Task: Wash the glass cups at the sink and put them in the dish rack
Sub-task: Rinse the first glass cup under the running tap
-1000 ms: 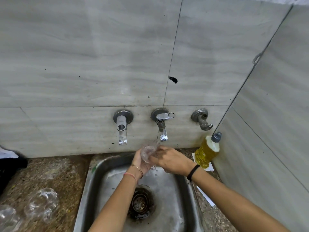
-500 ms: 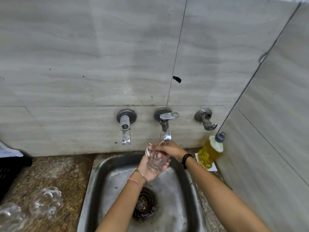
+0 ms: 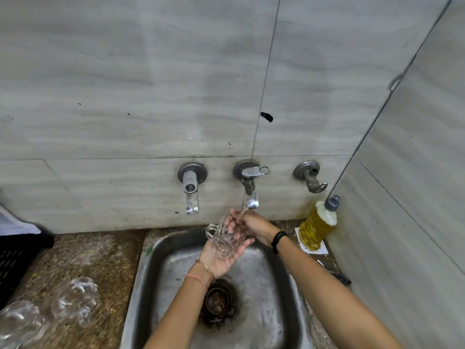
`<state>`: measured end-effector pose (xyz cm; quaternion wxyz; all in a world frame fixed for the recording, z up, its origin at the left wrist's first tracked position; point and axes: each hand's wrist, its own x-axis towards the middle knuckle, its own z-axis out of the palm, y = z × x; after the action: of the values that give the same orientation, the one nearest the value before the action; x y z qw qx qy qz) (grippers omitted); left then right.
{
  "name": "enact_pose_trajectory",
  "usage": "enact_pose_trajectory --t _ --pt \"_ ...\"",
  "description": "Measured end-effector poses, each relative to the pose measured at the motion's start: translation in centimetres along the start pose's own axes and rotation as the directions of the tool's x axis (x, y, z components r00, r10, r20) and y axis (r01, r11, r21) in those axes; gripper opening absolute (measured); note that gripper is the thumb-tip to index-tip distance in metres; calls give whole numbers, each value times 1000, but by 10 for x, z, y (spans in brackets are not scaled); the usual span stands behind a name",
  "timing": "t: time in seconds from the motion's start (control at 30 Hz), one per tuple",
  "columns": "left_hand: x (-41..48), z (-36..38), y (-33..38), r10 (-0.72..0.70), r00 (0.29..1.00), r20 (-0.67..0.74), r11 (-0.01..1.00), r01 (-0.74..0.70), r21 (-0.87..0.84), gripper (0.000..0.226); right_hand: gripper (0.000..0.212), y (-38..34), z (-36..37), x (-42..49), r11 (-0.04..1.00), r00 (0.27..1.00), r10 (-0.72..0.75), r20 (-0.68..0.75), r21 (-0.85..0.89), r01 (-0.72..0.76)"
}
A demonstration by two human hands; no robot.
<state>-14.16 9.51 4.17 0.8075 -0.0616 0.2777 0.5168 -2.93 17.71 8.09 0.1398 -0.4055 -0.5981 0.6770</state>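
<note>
A clear glass cup [image 3: 222, 241] with a handle lies in the palm of my left hand [image 3: 221, 258], over the steel sink [image 3: 284, 293] and just under the middle tap [image 3: 250, 187]. My left fingers curl round its underside. My right hand [image 3: 251, 224] is at the cup's mouth, with its fingers on or inside the rim. A thin stream of water runs from the tap onto the hands. Two more glass cups [image 3: 73, 299] [image 3: 18, 321] lie on the speckled counter at the lower left.
A black crate or rack [image 3: 15, 258] shows at the left edge. A bottle of yellow liquid [image 3: 318, 226] stands right of the sink by the side wall. A left tap [image 3: 191, 190] and a right valve [image 3: 310, 178] stick out of the tiled wall. The drain [image 3: 217, 301] is dark.
The cup has turned in my left palm and now lies with its base toward me. My right hand has shifted from the cup's side to its mouth. The view has tilted slightly.
</note>
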Motion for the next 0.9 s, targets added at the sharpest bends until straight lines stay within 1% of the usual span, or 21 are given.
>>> enact_pose_trajectory --t 0.1,0.17,0.2,0.3,0.43,0.47,0.53,0.63,0.7,0.77,0.8,0.87,0.9 --pt "-5 4 2 55 997 46 997 -57 45 48 35 -4 -4 -4 999 993 -26 114 27 23" --pt "-4 7 5 63 995 74 995 -68 73 48 35 -7 -11 -7 999 988 -35 153 -5 36" --pt "-2 6 7 61 995 79 993 -68 91 47 36 -7 -15 -9 999 987 -34 156 -17 37" --pt "8 4 11 29 999 21 989 -32 145 50 38 -8 -25 -11 999 994 -37 107 -1 38" --pt "17 5 10 5 999 -48 992 1 124 69 36 -5 -32 -19 999 998 -41 42 17 40" --pt "19 6 10 19 998 -62 992 -11 127 76 36 -4 -34 -21 999 998 -49 42 4 49" --pt "23 9 10 84 992 -97 975 -62 212 84 36 -2 -35 -23 997 995 -76 70 -19 78" --pt "21 17 12 167 982 -86 939 -132 319 78 29 -1 -36 -25 990 988 -111 111 -71 119" --pt "19 20 15 204 976 -79 935 -170 311 71 24 -2 -38 -28 975 979 -142 148 -151 164" --pt "19 16 15 220 972 -86 940 -188 285 66 23 -3 -38 -29 953 972 -172 157 -222 205" --pt "19 12 14 215 972 -95 946 -183 268 67 24 -5 -36 -31 948 972 -178 151 -238 210" --pt "18 5 10 177 980 -86 962 -154 225 75 26 -9 -28 -32 944 978 -180 106 -260 202" --pt "16 4 8 149 986 -70 969 -132 207 80 26 -9 -23 -31 943 982 -182 52 -272 190"
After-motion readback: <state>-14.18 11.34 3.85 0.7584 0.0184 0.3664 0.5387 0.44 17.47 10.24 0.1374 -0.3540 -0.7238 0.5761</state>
